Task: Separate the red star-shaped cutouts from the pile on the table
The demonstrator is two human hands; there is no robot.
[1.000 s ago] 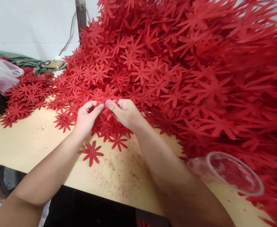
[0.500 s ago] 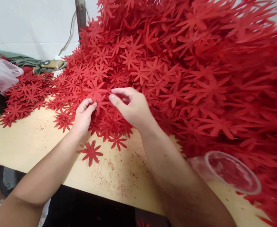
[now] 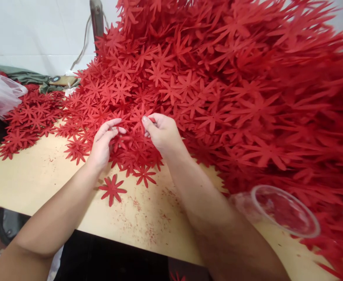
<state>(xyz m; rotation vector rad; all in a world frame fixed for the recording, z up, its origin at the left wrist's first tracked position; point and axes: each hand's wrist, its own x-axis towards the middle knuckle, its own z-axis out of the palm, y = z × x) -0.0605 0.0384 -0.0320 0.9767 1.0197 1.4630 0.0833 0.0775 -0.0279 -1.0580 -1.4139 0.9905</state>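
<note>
My right hand (image 3: 163, 134) pinches a red flower cutout (image 3: 138, 116) with several narrow petals between thumb and forefinger, at the front of a big heap. My left hand (image 3: 101, 142) is a short way to the left, its fingers apart and curved, with nothing visibly held. Close behind both hands rises the heap of similar red cutouts (image 3: 171, 89). One loose red flower cutout (image 3: 113, 190) lies flat on the table near my left wrist, and another (image 3: 144, 175) rests at the heap's front edge.
The pale wooden table (image 3: 63, 203) carries red crumbs. A clear plastic tub (image 3: 285, 210) lies tilted at the right, beside my right forearm. At the far left are a smaller pile of red cutouts (image 3: 31, 121) and a white plastic bag (image 3: 1, 91). A white wall (image 3: 42, 35) stands behind.
The flower cutout has passed from my left hand to my right hand and moved right. My left fingers have opened, while my right thumb and forefinger have closed.
</note>
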